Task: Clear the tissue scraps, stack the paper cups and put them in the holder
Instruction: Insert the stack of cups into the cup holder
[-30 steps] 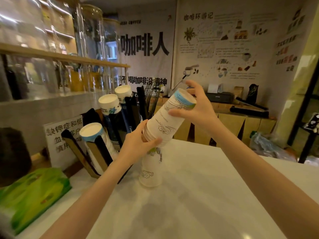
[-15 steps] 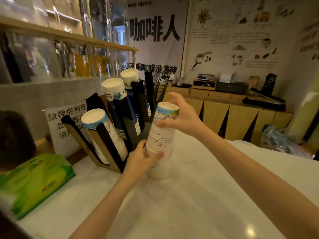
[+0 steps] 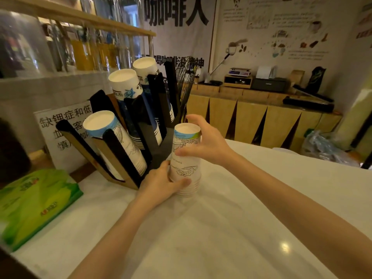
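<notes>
A stack of upside-down white paper cups with line drawings and a blue-green band stands on the white counter. My left hand grips the stack's lower rims from the left. My right hand wraps the upper cup from the right, fingers over its top. Just behind and to the left is the black and brown cup holder, its slanted slots holding three other cup stacks.
A green tissue pack lies at the counter's left edge. A white sign with black characters stands behind the holder. A wire rack is behind it. A wooden sideboard and a plastic bag sit beyond the counter.
The tilted upper cups came down upright onto the cup on the counter, forming one shorter nested stack. Both hands followed it downward; the camera moved closer.
</notes>
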